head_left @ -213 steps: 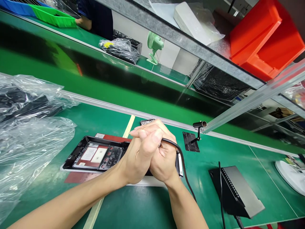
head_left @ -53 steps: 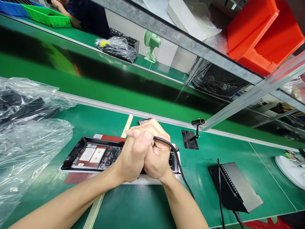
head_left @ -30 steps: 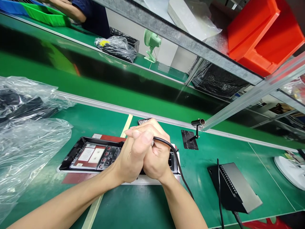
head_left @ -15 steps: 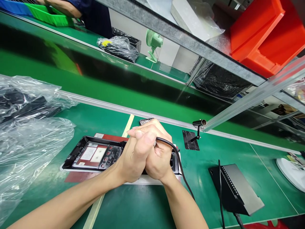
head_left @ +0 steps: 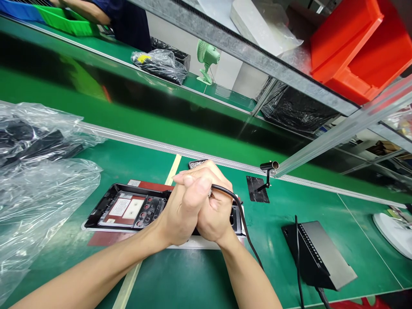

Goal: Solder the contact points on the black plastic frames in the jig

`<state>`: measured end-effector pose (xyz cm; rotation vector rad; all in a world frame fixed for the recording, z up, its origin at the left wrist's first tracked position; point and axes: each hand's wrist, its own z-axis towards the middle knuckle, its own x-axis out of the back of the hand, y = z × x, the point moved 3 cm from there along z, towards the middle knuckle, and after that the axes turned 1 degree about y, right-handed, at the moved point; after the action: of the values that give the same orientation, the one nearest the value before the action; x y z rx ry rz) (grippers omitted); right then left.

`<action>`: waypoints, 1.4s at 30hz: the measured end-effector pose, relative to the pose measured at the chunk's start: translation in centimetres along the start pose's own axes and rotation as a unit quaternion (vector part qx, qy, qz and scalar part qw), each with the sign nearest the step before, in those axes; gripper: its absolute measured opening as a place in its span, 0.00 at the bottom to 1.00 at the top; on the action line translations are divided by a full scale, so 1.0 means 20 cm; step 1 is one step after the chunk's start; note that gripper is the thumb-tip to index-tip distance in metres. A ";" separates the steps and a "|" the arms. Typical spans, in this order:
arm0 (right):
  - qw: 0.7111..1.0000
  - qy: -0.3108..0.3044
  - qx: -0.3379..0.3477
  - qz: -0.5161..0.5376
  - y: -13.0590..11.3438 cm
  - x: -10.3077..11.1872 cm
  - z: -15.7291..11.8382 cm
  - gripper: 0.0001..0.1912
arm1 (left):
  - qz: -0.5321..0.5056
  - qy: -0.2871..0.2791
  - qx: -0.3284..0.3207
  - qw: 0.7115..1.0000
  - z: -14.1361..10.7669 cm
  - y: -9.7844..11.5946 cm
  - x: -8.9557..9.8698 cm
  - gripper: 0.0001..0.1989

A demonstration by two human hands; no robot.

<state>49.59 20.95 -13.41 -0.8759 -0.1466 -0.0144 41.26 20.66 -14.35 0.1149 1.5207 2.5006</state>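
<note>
Both hands are pressed together over a long black housing (head_left: 103, 204) on the green bench. My left hand (head_left: 186, 206) is closed, its fingers lapping over the other hand. My right hand (head_left: 215, 210) is closed against it, round the end of a tool whose black cable (head_left: 240, 206) comes out between the hands and curves down to the right. The tool's body is hidden by the fingers. Left of the hands, the housing shows labels and a row of round openings. A reddish board (head_left: 111, 238) lies under it.
Clear plastic bags (head_left: 41, 184) cover the left side. A small black stand (head_left: 268, 176) rises behind the hands at right. A black and grey box-like device (head_left: 318, 255) with cables lies farther right. A metal shelf holds a red bin (head_left: 349, 56). A person (head_left: 128, 25) works beyond the divider.
</note>
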 end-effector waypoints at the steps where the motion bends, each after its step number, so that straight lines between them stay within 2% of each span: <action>1: 1.000 0.000 0.007 0.004 0.00 0.00 0.00 0.11 | -0.005 -0.001 -0.003 1.000 0.00 0.00 0.00 0.25; 6: 0.999 0.004 0.031 0.008 -0.01 0.00 0.01 0.11 | -0.011 0.005 -0.010 1.000 0.01 0.00 -0.01 0.25; 9: 1.000 0.004 0.019 0.004 0.00 0.00 0.01 0.10 | 0.005 0.019 -0.004 1.000 0.00 -0.01 0.00 0.24; 14: 1.000 0.003 -0.005 -0.018 0.00 0.00 0.00 0.10 | 0.008 0.007 -0.019 1.000 -0.01 -0.01 0.00 0.25; 32: 1.000 0.003 0.014 0.004 -0.01 0.00 0.01 0.10 | 0.007 0.000 0.009 1.000 -0.01 -0.01 0.01 0.26; 38: 1.000 0.002 -0.005 -0.010 -0.01 0.00 0.01 0.11 | 0.008 0.001 0.005 1.000 -0.01 -0.01 0.00 0.24; 42: 1.000 0.001 0.009 0.014 -0.01 0.00 0.01 0.09 | 0.016 0.004 0.000 1.000 -0.01 0.00 0.00 0.26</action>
<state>49.53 20.97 -13.20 -0.8589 -0.1329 0.0131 41.23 20.52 -14.44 0.1315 1.5335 2.5292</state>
